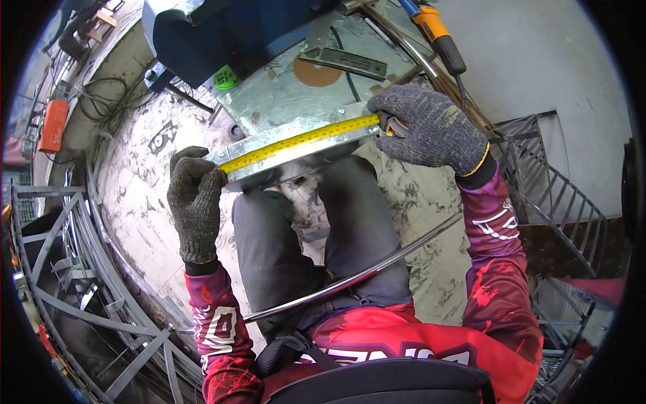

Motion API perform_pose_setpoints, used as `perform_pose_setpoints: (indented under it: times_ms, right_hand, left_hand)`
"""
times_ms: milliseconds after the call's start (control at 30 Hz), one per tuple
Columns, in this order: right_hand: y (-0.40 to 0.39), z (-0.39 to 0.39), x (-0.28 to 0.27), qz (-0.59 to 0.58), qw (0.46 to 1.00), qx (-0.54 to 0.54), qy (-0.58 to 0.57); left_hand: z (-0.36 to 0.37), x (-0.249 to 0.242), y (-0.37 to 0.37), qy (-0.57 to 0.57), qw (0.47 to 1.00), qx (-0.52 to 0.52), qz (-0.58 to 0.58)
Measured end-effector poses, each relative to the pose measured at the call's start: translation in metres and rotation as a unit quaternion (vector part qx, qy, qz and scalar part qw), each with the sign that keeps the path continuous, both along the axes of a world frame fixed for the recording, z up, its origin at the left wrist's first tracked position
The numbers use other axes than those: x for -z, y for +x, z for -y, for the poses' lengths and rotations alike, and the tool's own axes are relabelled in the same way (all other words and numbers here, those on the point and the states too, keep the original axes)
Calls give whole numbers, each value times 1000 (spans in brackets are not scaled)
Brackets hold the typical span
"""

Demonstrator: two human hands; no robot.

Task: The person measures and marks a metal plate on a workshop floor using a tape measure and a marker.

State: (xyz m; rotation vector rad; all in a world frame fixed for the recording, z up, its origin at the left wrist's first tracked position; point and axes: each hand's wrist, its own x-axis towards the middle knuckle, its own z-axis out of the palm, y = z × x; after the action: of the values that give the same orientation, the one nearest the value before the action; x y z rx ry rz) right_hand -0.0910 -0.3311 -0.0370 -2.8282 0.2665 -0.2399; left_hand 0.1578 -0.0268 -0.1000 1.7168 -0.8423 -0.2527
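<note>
A yellow tape measure [299,141] is stretched along the near metal edge of the work table [269,108], over my knees. My left hand [195,205], in a dark knitted glove, pinches the blade's left end at the table's corner. At the other end, my right hand [434,128], gloved too, is closed around the tape's case, which is mostly hidden by the fingers. A shiny, slightly curved metal tube [363,273] lies across my lap, below both hands.
On the table are a metal square [350,62], a brown disc [316,71] and a big blue machine [235,40]. An orange-and-black power tool [437,34] lies at the back right. Metal frames stand left [101,313] and right [558,195]; an orange box [52,126] sits far left.
</note>
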Motion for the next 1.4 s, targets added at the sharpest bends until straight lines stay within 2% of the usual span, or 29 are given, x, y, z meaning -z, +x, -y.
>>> perform_pose_setpoints:
  times_ms: [67,200,267,300,400,633,700,933,1000,1400]
  right_hand:
    - [0,1,2,-6,1000,-3,1]
    - [0,1,3,15,1000,-9,-7]
    - [0,0,2,10,1000,-5,-7]
    - [0,0,2,11,1000,-4,-9]
    - [1,-1,1,17,1000,-6,-13]
    - [2,-2,-2,15,1000,-6,-1]
    - [2,-4,-4,10,1000,-3,-1]
    - [0,-3,1,28,1000,-7,-7]
    - [1,-4,1,33,999,-8,-11]
    - [2,-3,2,24,1000,-3,-2]
  left_hand:
    - [0,4,-2,-37,999,1,-33]
    - [-1,5,-3,-31,999,7,-12]
    - [2,5,-7,-61,993,-14,-99]
    - [2,8,-5,-59,997,-8,-54]
    - [3,9,-6,-59,998,-14,-33]
    - [0,19,-4,-72,996,8,-52]
    - [0,23,-5,-85,993,0,-80]
    - [6,24,-10,-129,990,-10,-57]
    - [6,23,-13,-127,987,-21,-91]
    - [9,30,-12,-122,991,-32,-52]
